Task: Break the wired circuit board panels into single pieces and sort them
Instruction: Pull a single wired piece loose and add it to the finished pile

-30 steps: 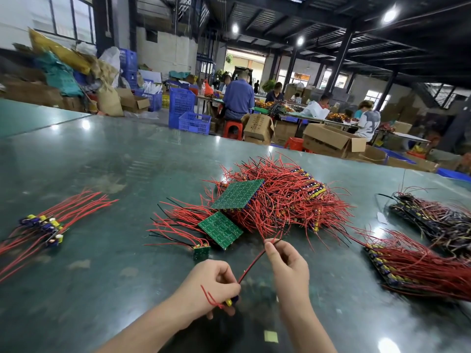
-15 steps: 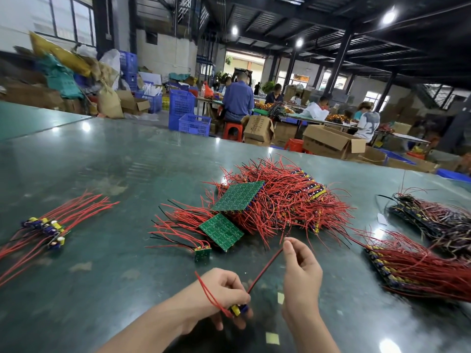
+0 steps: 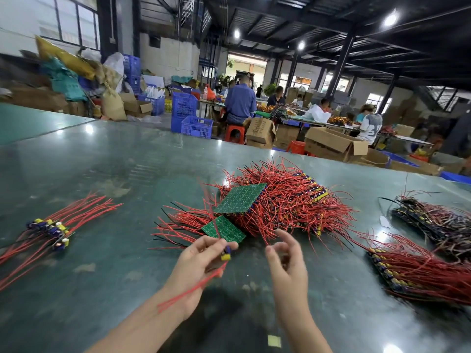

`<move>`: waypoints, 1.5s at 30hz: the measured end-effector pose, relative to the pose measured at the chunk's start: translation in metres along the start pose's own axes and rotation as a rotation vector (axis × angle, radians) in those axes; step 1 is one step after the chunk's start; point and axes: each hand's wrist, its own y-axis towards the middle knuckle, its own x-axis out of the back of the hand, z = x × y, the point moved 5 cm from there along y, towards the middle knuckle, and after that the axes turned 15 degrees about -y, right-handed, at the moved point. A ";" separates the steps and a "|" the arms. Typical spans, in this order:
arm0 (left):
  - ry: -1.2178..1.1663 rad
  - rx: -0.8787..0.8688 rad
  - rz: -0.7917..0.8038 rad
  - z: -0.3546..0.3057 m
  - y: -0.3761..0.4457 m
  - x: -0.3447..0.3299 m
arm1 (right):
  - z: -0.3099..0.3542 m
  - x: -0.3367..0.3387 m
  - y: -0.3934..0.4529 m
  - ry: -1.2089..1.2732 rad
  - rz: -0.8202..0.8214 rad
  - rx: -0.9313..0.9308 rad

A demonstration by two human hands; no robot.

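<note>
My left hand (image 3: 197, 270) pinches a single small board piece (image 3: 226, 253) with blue and yellow parts; its red wires (image 3: 193, 289) trail back across my palm. My right hand (image 3: 286, 259) hovers just to the right with loosely curled fingers and holds nothing. Behind both hands lies a heap of wired panels (image 3: 285, 202) with two green boards, a large panel (image 3: 240, 198) on top and a smaller panel (image 3: 223, 229) below it. A sorted row of single pieces (image 3: 52, 230) lies at the far left of the table.
Two more bundles of wired boards lie at the right, a red one (image 3: 420, 273) and a darker one (image 3: 438, 222). A small yellow-green scrap (image 3: 274, 341) lies near the front edge of the dark green table (image 3: 114, 161). People work at benches beyond.
My right hand has let go of the red wire it was pulling and opened. My left hand has lifted the single piece up toward the green panels, its wires now trailing backward.
</note>
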 end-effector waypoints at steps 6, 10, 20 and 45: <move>-0.226 0.079 -0.166 0.005 0.001 0.011 | 0.017 -0.027 -0.022 -0.370 0.250 0.428; -0.164 0.068 -0.166 0.011 -0.001 0.010 | 0.018 -0.032 -0.025 -0.342 0.305 0.418; -0.108 0.022 0.081 0.021 -0.009 -0.009 | 0.010 -0.008 -0.008 0.209 0.133 -0.161; 0.738 -0.132 0.228 0.017 -0.009 -0.006 | 0.007 -0.014 -0.010 -0.118 0.259 -0.096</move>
